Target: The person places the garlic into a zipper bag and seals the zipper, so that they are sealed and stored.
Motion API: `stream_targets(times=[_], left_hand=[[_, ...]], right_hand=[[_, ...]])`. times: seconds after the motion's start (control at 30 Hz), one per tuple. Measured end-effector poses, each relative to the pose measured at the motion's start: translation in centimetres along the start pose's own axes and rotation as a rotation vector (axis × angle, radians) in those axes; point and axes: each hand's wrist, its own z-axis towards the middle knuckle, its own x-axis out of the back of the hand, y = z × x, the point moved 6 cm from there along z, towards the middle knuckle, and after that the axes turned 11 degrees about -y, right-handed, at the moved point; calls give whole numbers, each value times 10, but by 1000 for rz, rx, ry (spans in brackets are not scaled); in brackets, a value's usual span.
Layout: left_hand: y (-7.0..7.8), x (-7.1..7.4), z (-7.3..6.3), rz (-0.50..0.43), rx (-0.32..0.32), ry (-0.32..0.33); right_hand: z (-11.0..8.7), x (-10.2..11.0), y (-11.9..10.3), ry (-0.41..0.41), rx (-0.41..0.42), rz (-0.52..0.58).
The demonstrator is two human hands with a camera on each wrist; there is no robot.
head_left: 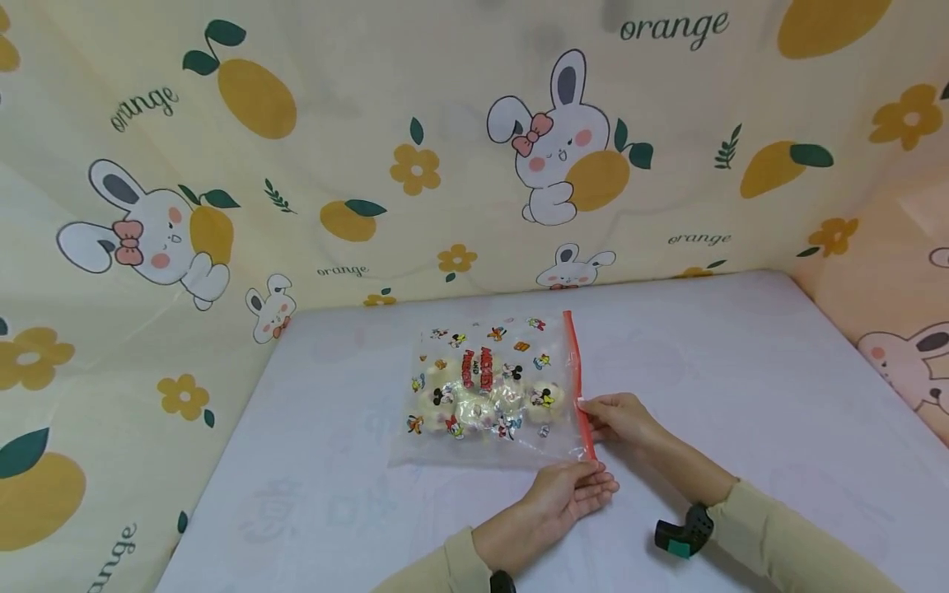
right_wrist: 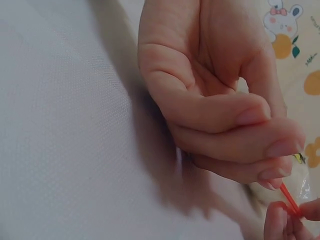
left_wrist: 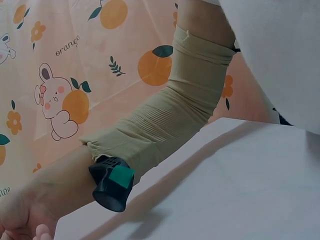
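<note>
A clear zip bag with cartoon prints lies on the white table, its red zip strip on the right side. Several pale, round things show through the plastic. At the near end of the strip, my left hand pinches the bag's corner between thumb and fingers. Farther up the strip, my right hand pinches the red edge, thumb on top. The right wrist view shows the right hand close up, its fingers curled, with fingertips of the left hand at the strip below.
The table has a pale cover and meets a curtain printed with rabbits and oranges at the back and sides. A black wrist camera with a green patch sits on the right forearm, close over the table.
</note>
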Motion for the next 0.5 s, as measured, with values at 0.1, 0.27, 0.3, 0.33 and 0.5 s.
stream_targets(times=[0.1, 0.27, 0.3, 0.33, 0.5], left_hand=[[0, 0, -1, -3, 1, -2], [0, 1, -2, -5, -5, 3], [0, 1, -2, -3, -6, 5], [0, 1, -2, -3, -3, 7], [0, 0, -2, 0, -3, 10]], right_hand=[[0, 0, 1, -7, 18, 6], [0, -1, 0, 40, -26, -18], [0, -2, -1, 46, -33, -24], [0, -2, -2, 49, -38, -26], [2, 1, -2, 56, -59, -25]])
